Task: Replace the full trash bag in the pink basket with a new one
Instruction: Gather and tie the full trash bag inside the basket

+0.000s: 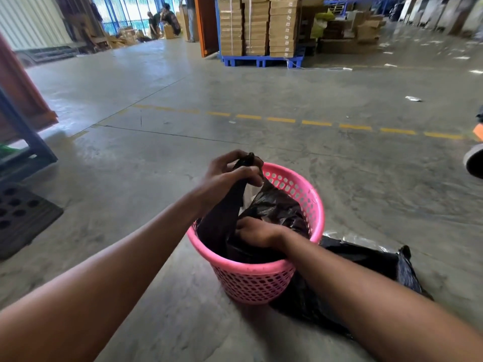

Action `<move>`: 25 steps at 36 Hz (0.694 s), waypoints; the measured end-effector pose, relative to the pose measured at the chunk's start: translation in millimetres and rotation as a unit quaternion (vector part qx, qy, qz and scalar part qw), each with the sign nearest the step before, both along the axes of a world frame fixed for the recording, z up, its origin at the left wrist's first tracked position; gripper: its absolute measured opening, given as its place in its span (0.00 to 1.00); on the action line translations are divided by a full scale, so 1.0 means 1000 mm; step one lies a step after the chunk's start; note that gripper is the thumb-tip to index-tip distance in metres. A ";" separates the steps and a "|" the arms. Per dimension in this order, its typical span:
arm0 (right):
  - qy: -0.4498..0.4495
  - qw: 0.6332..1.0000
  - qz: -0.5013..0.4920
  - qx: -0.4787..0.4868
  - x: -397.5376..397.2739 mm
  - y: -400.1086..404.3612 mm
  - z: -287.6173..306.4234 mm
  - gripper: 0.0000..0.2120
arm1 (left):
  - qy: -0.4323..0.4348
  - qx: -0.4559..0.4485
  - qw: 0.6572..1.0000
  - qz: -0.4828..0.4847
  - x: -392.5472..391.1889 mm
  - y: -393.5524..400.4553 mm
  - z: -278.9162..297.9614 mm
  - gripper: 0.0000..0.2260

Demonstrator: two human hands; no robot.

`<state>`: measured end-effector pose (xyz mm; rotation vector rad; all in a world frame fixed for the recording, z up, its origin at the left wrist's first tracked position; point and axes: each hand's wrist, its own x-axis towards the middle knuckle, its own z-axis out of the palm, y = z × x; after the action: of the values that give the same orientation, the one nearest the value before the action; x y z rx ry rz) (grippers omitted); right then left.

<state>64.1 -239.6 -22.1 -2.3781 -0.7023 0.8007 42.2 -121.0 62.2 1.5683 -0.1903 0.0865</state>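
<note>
A pink perforated basket [254, 279] stands on the concrete floor in front of me. A black trash bag [277, 205] sits inside it. My left hand [230, 176] is shut on a gathered strip of that bag and holds it up above the far rim. My right hand [257, 232] is down inside the basket, fingers closed on the bag's crumpled plastic. Another black bag [366, 259] lies on the floor right of the basket, touching its base.
A dark perforated mat [21, 218] and a blue-framed rack [28, 142] lie at the left. A dashed yellow line [316, 123] crosses the floor ahead. Stacked cartons on a blue pallet [258, 30] stand far back. Two people sit at the far doorway [163, 20].
</note>
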 end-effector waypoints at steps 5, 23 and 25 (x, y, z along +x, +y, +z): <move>-0.078 0.992 -0.023 0.094 0.017 -0.031 0.047 0.11 | 0.003 -0.015 0.999 0.036 0.012 0.023 -0.010 0.19; -0.413 0.906 0.067 0.063 0.016 -0.034 0.131 0.08 | -0.025 0.203 0.979 -0.008 0.020 -0.032 -0.058 0.19; -0.390 0.909 0.015 0.143 0.023 -0.043 0.131 0.03 | 0.012 0.130 0.991 0.000 0.021 -0.030 -0.054 0.17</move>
<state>86.9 -282.4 108.4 -2.3667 -1.0696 -0.2900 63.0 -150.9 7.9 1.8286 -0.1877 0.0436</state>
